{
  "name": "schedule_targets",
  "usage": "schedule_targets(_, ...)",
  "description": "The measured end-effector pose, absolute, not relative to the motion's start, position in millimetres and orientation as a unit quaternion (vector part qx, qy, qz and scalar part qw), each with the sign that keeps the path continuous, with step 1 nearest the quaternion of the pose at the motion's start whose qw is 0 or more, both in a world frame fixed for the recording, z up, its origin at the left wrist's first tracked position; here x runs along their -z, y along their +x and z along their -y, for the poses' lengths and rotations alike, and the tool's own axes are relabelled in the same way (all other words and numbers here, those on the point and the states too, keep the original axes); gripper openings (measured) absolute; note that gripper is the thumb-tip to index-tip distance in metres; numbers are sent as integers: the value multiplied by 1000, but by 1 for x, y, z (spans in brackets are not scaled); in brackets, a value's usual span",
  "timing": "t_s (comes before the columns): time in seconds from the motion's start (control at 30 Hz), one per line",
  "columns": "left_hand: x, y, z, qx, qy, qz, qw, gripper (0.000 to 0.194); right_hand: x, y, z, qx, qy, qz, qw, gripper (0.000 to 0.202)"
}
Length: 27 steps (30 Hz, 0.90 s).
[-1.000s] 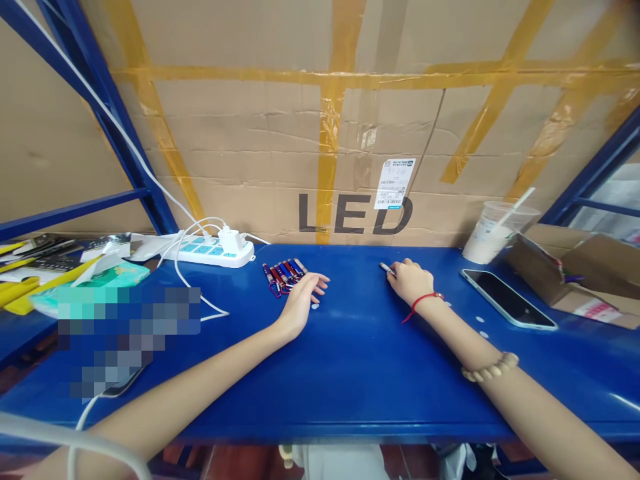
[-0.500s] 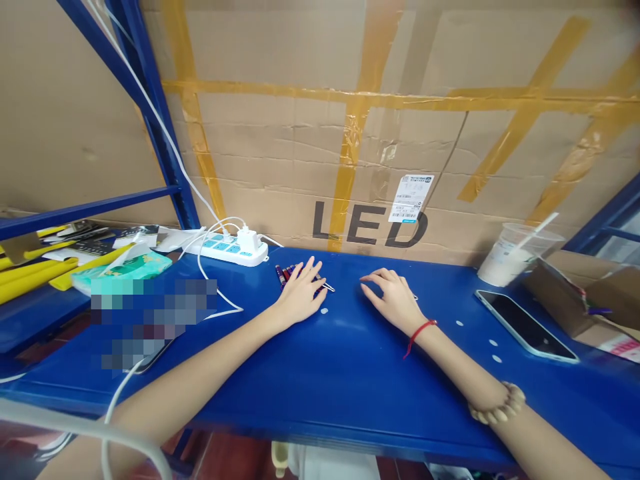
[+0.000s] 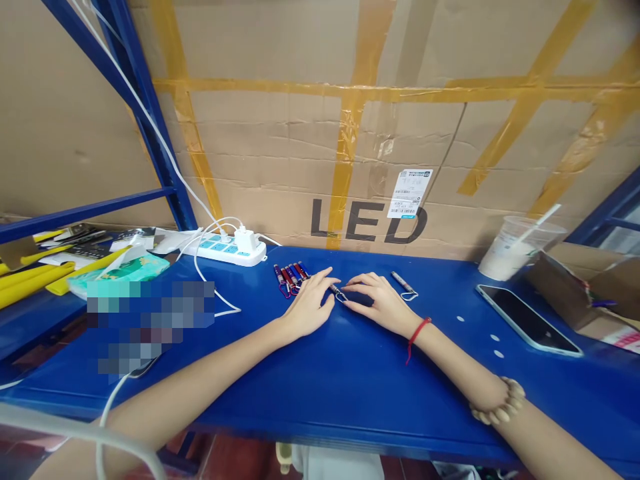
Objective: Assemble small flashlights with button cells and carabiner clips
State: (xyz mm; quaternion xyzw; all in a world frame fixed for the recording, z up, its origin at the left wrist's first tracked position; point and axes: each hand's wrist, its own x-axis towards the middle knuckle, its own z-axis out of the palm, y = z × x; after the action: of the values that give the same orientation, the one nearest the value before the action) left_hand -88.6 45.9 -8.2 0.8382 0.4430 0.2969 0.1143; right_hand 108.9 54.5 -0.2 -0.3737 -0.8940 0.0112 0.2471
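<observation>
Several small red, blue and purple tubes with clips (image 3: 289, 275) lie side by side on the blue table (image 3: 320, 400), just behind my left hand (image 3: 307, 308). Between my two hands is a dark tube with a wire clip (image 3: 338, 292). The fingertips of my left hand touch its left end, and my right hand (image 3: 383, 303) has its thumb and fingers at the clip end, closed around it. A silver tube with a light clip (image 3: 403, 284) lies apart, behind my right hand.
A white power strip (image 3: 227, 249) with cables stands at the back left. On the right are a phone (image 3: 527, 319), a plastic cup with a straw (image 3: 505, 257) and an open carton (image 3: 575, 293). Yellow items (image 3: 37, 283) and a teal packet (image 3: 130, 270) lie left.
My left hand has shifted slightly right and forward off the row of tubes, uncovering it. My right hand has moved left to the dark tube, exposing the silver one.
</observation>
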Motion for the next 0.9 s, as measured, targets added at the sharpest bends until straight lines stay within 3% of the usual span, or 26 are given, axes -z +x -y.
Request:
schedule_targets(0.43, 11, -88, -47, -249, 859, -442, 62, 37, -10, 106, -45, 24, -408, 886, 219, 3)
schedule_targets(0.67, 15, -89, -50, -234, 868, -434, 56, 24, -8, 104, -45, -5, -408, 884, 228, 30)
schedule_targets(0.9, 8, -87, -49, -238, 875, -414, 76, 13, -1, 105, -50, -30, -416, 884, 209, 14)
